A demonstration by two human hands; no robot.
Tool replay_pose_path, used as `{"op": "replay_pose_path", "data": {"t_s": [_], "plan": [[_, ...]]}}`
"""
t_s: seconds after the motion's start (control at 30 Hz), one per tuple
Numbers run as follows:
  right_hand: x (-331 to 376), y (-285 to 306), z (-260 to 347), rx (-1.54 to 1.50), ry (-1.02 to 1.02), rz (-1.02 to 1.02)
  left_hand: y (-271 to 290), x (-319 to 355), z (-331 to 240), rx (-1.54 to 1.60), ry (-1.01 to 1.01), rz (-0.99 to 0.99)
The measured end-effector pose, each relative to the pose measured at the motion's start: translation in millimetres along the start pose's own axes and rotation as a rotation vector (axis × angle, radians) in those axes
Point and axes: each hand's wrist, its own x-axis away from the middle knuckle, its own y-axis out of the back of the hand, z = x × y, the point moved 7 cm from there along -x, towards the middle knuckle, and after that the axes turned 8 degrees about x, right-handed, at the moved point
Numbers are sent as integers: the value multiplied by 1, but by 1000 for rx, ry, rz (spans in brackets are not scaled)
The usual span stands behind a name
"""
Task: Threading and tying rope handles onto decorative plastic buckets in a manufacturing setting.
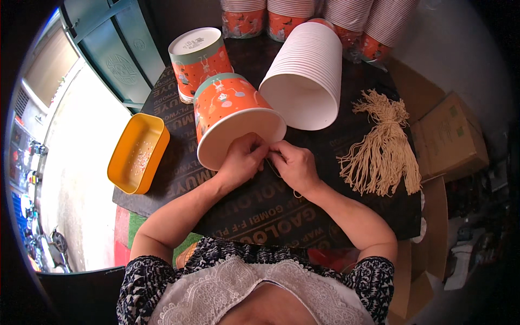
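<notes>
An orange paper bucket (pixel 230 105) with a green band and small printed figures lies tilted, its white mouth toward me. At the lower edge of that mouth, my left hand (pixel 242 157) is closed on the rim, with its fingers inside and partly hidden. My right hand (pixel 295 165) meets it there, thumb and fingertips pinched together. A thin beige cord (pixel 297 194) hangs by the right hand and seems to run up into its pinch. Exactly where the cord meets the bucket is covered by the fingers.
Behind stand upturned orange buckets (pixel 200 62) and a lying stack of white-lined buckets (pixel 309 70). A yellow tub (pixel 139 154) holding small bits is at left; a bundle of beige cords (pixel 382 146) lies at right. Wrapped bucket stacks (pixel 290 19) line the back. Beyond the table's right edge sits a cardboard box (pixel 452 138).
</notes>
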Motion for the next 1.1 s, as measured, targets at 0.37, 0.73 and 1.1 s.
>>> {"op": "replay_pose_path", "data": {"t_s": [0.37, 0.73, 1.1], "plan": [[0, 0, -8, -83, -58, -6, -3, 4, -7, -39, -172, -41], [0, 0, -7, -84, -46, -18, 6, 5, -18, -353, -422, -131], [1, -2, -7, -76, -33, -14, 5, 3, -12, -493, -409, -86]]}}
